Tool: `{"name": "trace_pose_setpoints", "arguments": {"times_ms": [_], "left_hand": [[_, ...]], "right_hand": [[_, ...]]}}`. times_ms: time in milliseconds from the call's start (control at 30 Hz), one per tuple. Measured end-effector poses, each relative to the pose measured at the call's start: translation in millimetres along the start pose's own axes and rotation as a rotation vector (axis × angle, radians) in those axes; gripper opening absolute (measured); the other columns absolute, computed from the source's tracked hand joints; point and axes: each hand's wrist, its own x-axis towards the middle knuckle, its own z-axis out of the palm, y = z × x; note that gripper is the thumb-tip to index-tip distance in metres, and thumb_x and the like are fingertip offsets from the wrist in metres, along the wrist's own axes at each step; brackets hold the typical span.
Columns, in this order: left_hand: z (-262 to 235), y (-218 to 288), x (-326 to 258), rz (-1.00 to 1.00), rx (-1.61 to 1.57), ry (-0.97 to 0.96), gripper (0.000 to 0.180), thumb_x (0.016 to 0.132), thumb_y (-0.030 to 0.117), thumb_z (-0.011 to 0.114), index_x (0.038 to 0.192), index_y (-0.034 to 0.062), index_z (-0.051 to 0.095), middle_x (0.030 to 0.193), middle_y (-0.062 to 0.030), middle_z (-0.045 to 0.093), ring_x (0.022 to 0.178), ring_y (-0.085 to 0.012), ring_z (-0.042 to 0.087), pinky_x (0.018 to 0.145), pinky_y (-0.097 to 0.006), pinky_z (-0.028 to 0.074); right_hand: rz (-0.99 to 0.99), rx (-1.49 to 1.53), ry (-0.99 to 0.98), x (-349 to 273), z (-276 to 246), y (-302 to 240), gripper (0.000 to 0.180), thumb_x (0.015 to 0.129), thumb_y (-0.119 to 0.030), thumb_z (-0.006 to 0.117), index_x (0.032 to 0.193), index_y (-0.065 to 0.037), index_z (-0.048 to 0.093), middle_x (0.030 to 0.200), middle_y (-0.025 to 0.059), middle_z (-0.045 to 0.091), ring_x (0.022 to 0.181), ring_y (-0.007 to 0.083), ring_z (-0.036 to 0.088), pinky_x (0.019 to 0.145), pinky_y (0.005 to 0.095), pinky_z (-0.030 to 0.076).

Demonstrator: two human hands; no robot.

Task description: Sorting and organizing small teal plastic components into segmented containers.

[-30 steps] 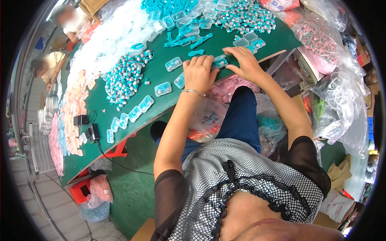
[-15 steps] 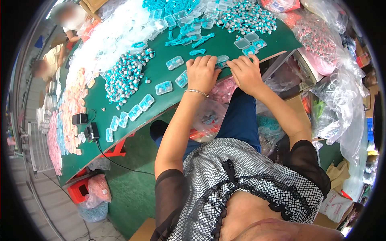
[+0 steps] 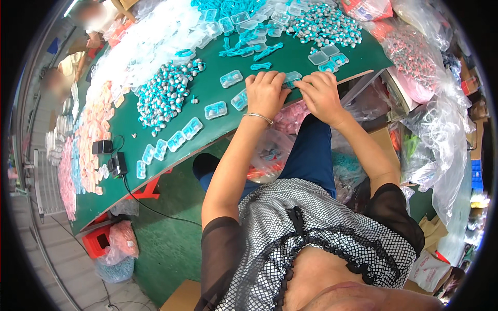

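Note:
At the front edge of the green table, both of my hands are closed around a small clear plastic case [image 3: 292, 77] with blue contents. My left hand [image 3: 265, 94] covers its left part with curled fingers. At its right end are the bent fingers of my right hand [image 3: 320, 96]; the fingertips are partly hidden. Just left of my left hand lies a filled case [image 3: 239, 99], partly covered by the hand. Another filled case [image 3: 231, 79] sits behind it, and one more [image 3: 216, 110] lies further left. Open cases [image 3: 328, 58] with blue cords stand beyond my right hand.
Several filled cases [image 3: 176, 141] line the left front edge. Grey-and-blue beads [image 3: 165, 93] are heaped behind them, with another bead pile [image 3: 327, 23] at the back. Blue cord bundles [image 3: 254, 50] lie mid-table. A black adapter [image 3: 119, 164] trails a cable. Plastic bags [image 3: 433, 140] crowd the right.
My hands stay together over the case, with the right fingers a little more curled. The whole view has shifted slightly; the other cases keep their places on the table.

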Motion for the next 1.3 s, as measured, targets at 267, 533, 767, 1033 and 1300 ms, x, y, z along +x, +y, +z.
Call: {"name": "trace_pose_setpoints", "arguments": {"times_ms": [267, 533, 767, 1033, 1300], "left_hand": [[-2.2, 0.9, 1.5, -0.027, -0.009, -0.033, 0.042, 0.065, 0.022, 0.079, 0.103, 0.0114, 0.065, 0.104, -0.0045, 0.065, 0.097, -0.0243, 0.059, 0.083, -0.042, 0.039], [-0.7, 0.3, 0.5, -0.035, -0.008, -0.028, 0.041, 0.066, 0.022, 0.078, 0.103, 0.0111, 0.065, 0.104, -0.0052, 0.065, 0.097, -0.0244, 0.059, 0.084, -0.042, 0.038], [0.3, 0.0, 0.1, -0.039, -0.021, -0.027, 0.040, 0.066, 0.022, 0.078, 0.103, 0.0112, 0.065, 0.104, -0.0050, 0.065, 0.098, -0.0242, 0.059, 0.084, -0.042, 0.038], [0.8, 1.2, 0.0, -0.043, -0.029, -0.019, 0.040, 0.066, 0.021, 0.078, 0.103, 0.0112, 0.065, 0.103, -0.0047, 0.065, 0.097, -0.0242, 0.059, 0.083, -0.042, 0.038], [0.2, 1.4, -0.1, -0.048, -0.011, -0.018, 0.040, 0.066, 0.022, 0.078, 0.103, 0.0110, 0.065, 0.104, -0.0049, 0.065, 0.096, -0.0242, 0.059, 0.083, -0.042, 0.038]], "right_hand": [[-0.006, -0.175, 0.001, -2.9, 8.3, -3.7, 0.032, 0.072, -0.011, 0.066, 0.103, -0.015, 0.066, 0.101, 0.0026, 0.056, 0.102, 0.0230, 0.052, 0.092, 0.0443, 0.031], [0.077, -0.254, -0.032, -6.0, 14.3, -10.1, 0.035, 0.074, -0.014, 0.066, 0.109, -0.010, 0.062, 0.104, 0.0032, 0.056, 0.105, 0.0234, 0.050, 0.095, 0.0467, 0.028], [0.065, -0.175, -0.035, -12.7, 9.2, -13.7, 0.040, 0.073, -0.015, 0.067, 0.113, -0.016, 0.062, 0.105, 0.0036, 0.054, 0.108, 0.0234, 0.048, 0.095, 0.0471, 0.027], [0.078, -0.213, -0.056, -5.2, 15.6, -15.4, 0.039, 0.073, -0.016, 0.066, 0.112, -0.018, 0.062, 0.104, 0.0045, 0.054, 0.106, 0.0238, 0.049, 0.095, 0.0501, 0.027], [0.089, -0.239, -0.093, -6.3, 13.5, -20.6, 0.038, 0.077, -0.016, 0.064, 0.115, -0.013, 0.062, 0.104, 0.0057, 0.053, 0.107, 0.0243, 0.049, 0.096, 0.0480, 0.027]]}}
